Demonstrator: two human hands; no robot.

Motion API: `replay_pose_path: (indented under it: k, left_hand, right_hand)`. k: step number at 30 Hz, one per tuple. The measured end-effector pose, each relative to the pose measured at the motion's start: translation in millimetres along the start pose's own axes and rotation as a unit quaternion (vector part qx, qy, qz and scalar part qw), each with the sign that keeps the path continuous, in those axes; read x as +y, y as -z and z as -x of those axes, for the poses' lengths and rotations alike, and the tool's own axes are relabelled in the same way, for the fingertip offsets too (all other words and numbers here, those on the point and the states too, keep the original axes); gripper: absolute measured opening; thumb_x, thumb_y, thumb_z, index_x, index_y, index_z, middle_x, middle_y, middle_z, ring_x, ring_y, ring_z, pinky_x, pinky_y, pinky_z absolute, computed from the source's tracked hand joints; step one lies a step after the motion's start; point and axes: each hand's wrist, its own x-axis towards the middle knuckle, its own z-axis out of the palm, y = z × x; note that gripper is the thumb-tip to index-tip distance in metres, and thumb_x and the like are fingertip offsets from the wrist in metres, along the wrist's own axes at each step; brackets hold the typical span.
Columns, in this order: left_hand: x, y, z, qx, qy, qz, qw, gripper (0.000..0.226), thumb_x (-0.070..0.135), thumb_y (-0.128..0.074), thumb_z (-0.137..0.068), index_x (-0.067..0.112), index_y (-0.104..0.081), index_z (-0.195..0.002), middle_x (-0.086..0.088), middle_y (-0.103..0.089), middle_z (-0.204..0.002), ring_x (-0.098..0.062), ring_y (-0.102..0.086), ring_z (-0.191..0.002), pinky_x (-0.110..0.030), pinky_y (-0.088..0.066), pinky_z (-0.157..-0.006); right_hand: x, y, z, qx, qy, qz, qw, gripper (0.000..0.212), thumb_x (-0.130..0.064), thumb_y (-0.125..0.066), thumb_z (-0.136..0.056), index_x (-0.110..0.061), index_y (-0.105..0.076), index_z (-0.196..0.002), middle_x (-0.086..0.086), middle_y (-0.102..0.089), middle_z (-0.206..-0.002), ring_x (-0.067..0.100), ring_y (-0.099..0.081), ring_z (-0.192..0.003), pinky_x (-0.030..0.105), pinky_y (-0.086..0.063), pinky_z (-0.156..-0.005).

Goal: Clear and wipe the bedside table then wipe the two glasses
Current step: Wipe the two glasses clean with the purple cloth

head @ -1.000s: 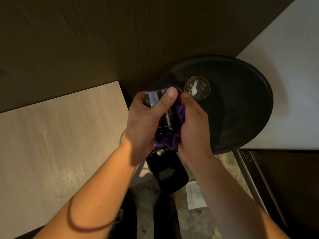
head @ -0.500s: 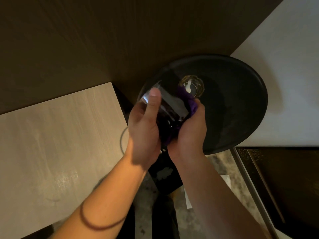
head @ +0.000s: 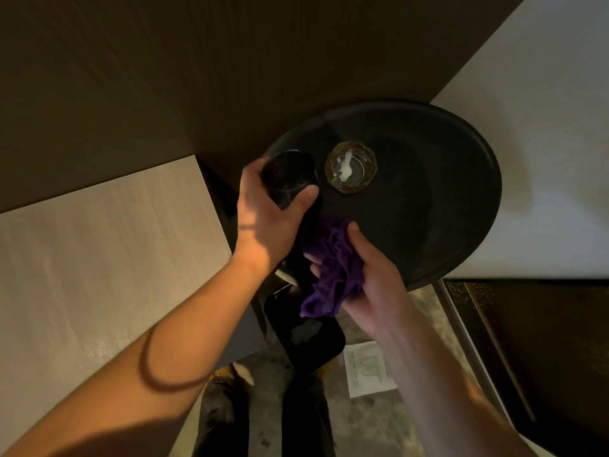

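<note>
Gripping a dark glass (head: 290,174) around its side, the left hand (head: 268,219) holds it upright over the round black table (head: 445,199). Just right of it stands the second glass (head: 351,166). Below, the right hand (head: 369,275) clutches a bunched purple cloth (head: 333,272).

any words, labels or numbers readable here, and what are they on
Nothing can be read.
Paper card on the floor: a greenish logo-like mark and faint lines of print, too small and blurred to read.
Black tray, both glasses, purple cloth: no visible text.
</note>
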Motion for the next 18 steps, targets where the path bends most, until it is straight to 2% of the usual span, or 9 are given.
replay_pose_path:
  k: [3, 4, 6, 8, 11, 13, 15, 18]
  left_hand:
    - [-17.6, -6.6, -10.1, -0.013, -0.011, -0.037, 0.999, 0.079, 0.029, -0.09, -0.081, 0.012, -0.044, -0.143, -0.006, -0.056, -0.137, -0.018, -0.056, -0.128, -0.033, -0.048, -0.111]
    - [-21.4, -8.3, -11.9, -0.015, -0.016, -0.049, 0.999, 0.079, 0.027, -0.09, -0.081, 0.012, -0.044, -0.143, -0.007, -0.055, -0.138, -0.017, -0.055, -0.129, -0.03, -0.047, -0.111]
    - [-26.1, -10.9, -14.9, -0.014, -0.017, -0.073, 0.997, 0.079, 0.022, -0.09, -0.081, 0.011, -0.044, -0.144, -0.006, -0.053, -0.14, -0.011, -0.049, -0.127, -0.014, -0.04, -0.105]
    - [-30.9, -12.8, -17.6, -0.017, -0.011, -0.081, 0.996, 0.078, 0.02, -0.089, -0.081, 0.013, -0.043, -0.144, -0.003, -0.052, -0.139, -0.008, -0.047, -0.126, -0.002, -0.033, -0.096]
    - [-39.2, -14.8, -20.8, -0.024, -0.011, -0.074, 0.997, 0.077, 0.017, -0.088, -0.082, 0.015, -0.041, -0.143, 0.001, -0.051, -0.136, -0.009, -0.049, -0.126, 0.0, -0.035, -0.097]
    - [-41.1, -16.6, -23.4, -0.024, -0.008, -0.075, 0.997, 0.079, 0.015, -0.088, -0.082, 0.016, -0.039, -0.144, 0.003, -0.051, -0.137, -0.011, -0.051, -0.129, -0.007, -0.037, -0.105]
    - [-40.0, -17.6, -22.8, -0.026, -0.002, -0.081, 0.996, 0.086, 0.017, -0.089, -0.08, 0.015, -0.036, -0.149, -0.001, -0.049, -0.143, -0.017, -0.049, -0.137, -0.022, -0.038, -0.116]
    - [-28.8, -18.2, -8.7, 0.027, -0.068, -0.145, 0.987, 0.11, 0.031, -0.092, -0.074, 0.006, -0.026, -0.159, -0.016, -0.033, -0.16, -0.026, -0.032, -0.151, -0.036, -0.027, -0.128]
  right_hand:
    - [-11.2, 17.8, -4.9, 0.057, 0.078, 0.074, 0.993, 0.029, -0.033, -0.055, -0.104, -0.015, -0.072, -0.118, 0.015, -0.077, -0.117, 0.03, -0.07, -0.104, 0.046, -0.053, -0.099]
    - [-15.5, 22.2, -7.8, 0.075, 0.108, 0.111, 0.985, 0.025, -0.034, -0.056, -0.104, -0.019, -0.074, -0.112, 0.012, -0.078, -0.113, 0.026, -0.071, -0.098, 0.046, -0.054, -0.096]
    - [-24.0, 29.7, -14.8, 0.111, 0.164, 0.201, 0.959, 0.023, -0.037, -0.055, -0.105, -0.028, -0.076, -0.101, 0.0, -0.079, -0.101, 0.016, -0.074, -0.092, 0.042, -0.057, -0.094]
    - [-32.7, 36.1, -23.9, 0.135, 0.211, 0.275, 0.928, 0.023, -0.041, -0.053, -0.105, -0.031, -0.073, -0.099, 0.0, -0.078, -0.102, 0.017, -0.075, -0.096, 0.044, -0.058, -0.097]
    - [-46.4, 44.4, -39.9, 0.159, 0.252, 0.311, 0.903, 0.025, -0.042, -0.048, -0.106, -0.03, -0.069, -0.101, 0.003, -0.074, -0.102, 0.019, -0.071, -0.095, 0.041, -0.057, -0.094]
    - [-54.3, 49.5, -49.1, 0.166, 0.262, 0.316, 0.897, 0.024, -0.042, -0.046, -0.107, -0.03, -0.068, -0.106, -0.002, -0.073, -0.102, 0.013, -0.07, -0.095, 0.033, -0.055, -0.09]
    - [-60.6, 53.4, -55.5, 0.169, 0.269, 0.315, 0.894, 0.025, -0.041, -0.046, -0.108, -0.028, -0.066, -0.113, -0.006, -0.071, -0.104, 0.008, -0.068, -0.097, 0.028, -0.053, -0.089]
    - [-68.5, 57.4, -60.6, 0.178, 0.281, 0.306, 0.892, 0.023, -0.04, -0.045, -0.108, -0.03, -0.066, -0.113, -0.011, -0.07, -0.102, -0.001, -0.067, -0.093, 0.019, -0.049, -0.082]
